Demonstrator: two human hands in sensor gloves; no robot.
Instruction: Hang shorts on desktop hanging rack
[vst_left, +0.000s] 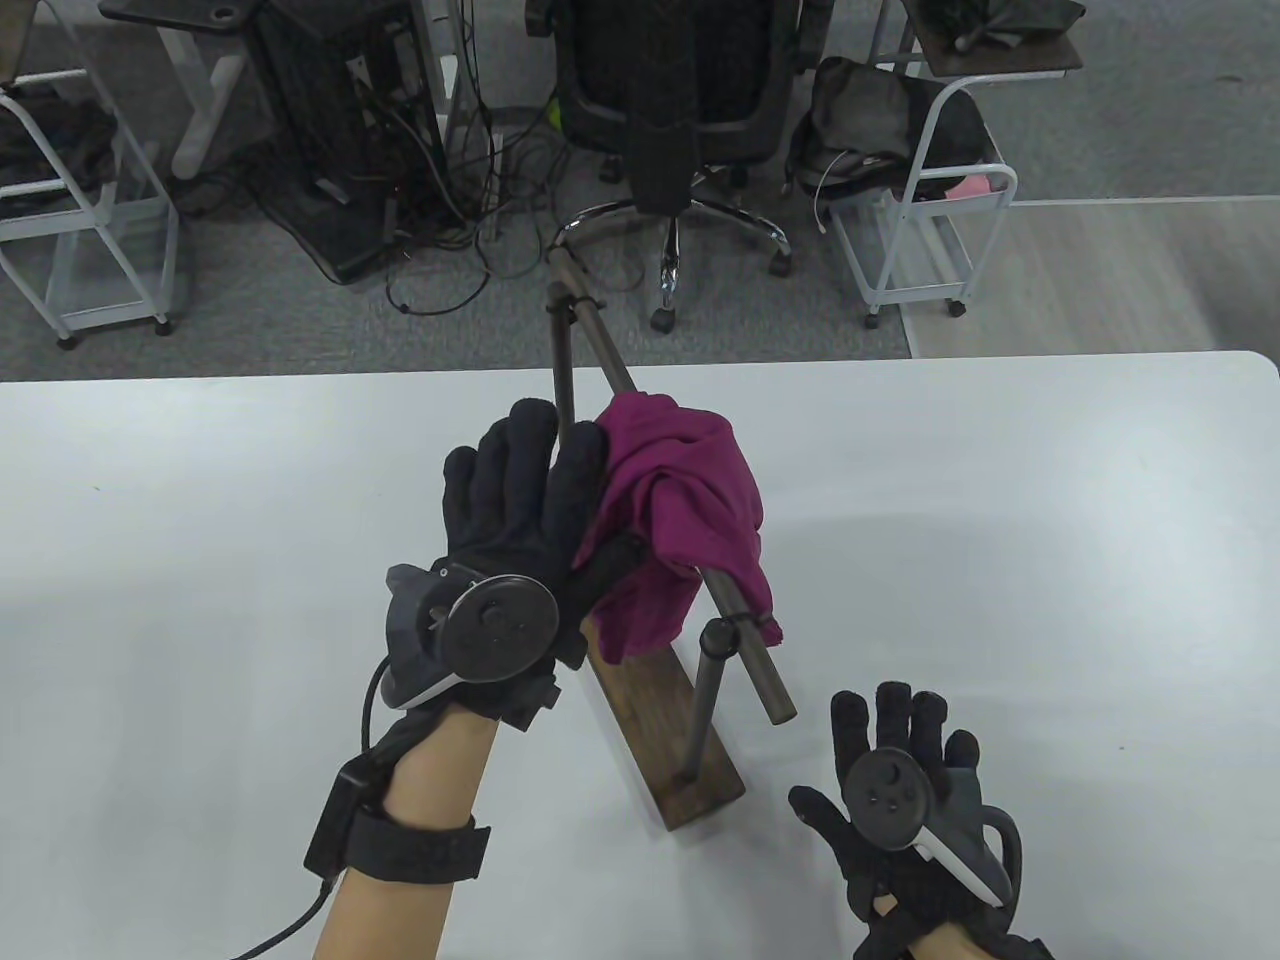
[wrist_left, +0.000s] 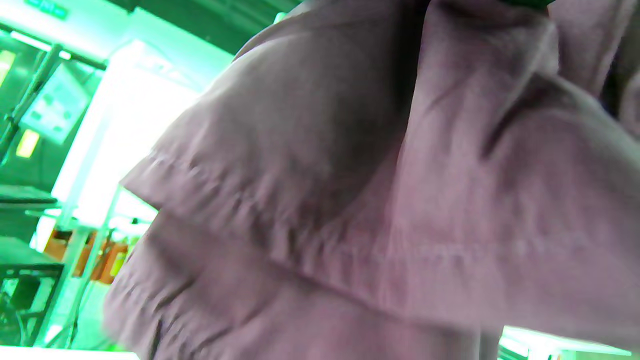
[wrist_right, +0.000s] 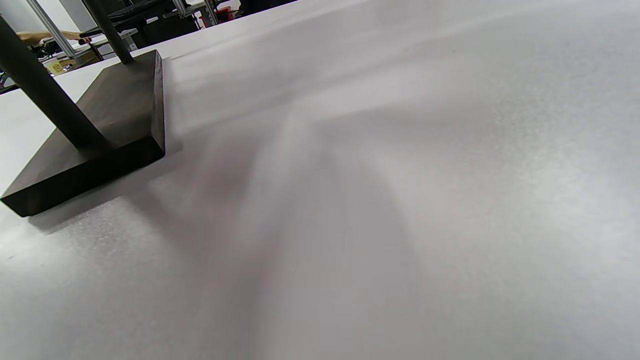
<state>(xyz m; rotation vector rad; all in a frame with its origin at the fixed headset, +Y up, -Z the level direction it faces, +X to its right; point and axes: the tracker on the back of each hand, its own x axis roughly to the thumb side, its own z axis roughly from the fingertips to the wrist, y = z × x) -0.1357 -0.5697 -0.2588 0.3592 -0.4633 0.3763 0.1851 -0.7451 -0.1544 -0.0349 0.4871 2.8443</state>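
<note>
Magenta shorts (vst_left: 690, 500) hang bunched over the dark horizontal bar (vst_left: 590, 330) of the desktop rack, whose wooden base (vst_left: 650, 700) stands on the white table (vst_left: 200, 550). My left hand (vst_left: 560, 480) is at the shorts' left side with fingers stretched out, resting against the cloth; its thumb lies along the lower fold. The left wrist view is filled with the shorts (wrist_left: 350, 200). My right hand (vst_left: 880, 740) is spread flat and empty, low over the table to the right of the rack's near end. The right wrist view shows the base (wrist_right: 115, 120) and one upright (wrist_right: 40, 90).
Beyond the table's far edge are an office chair (vst_left: 690, 100), white wire carts (vst_left: 920, 220) and a tangle of cables (vst_left: 450, 220) on the floor. The rack's near upright (vst_left: 705, 700) stands between my two hands.
</note>
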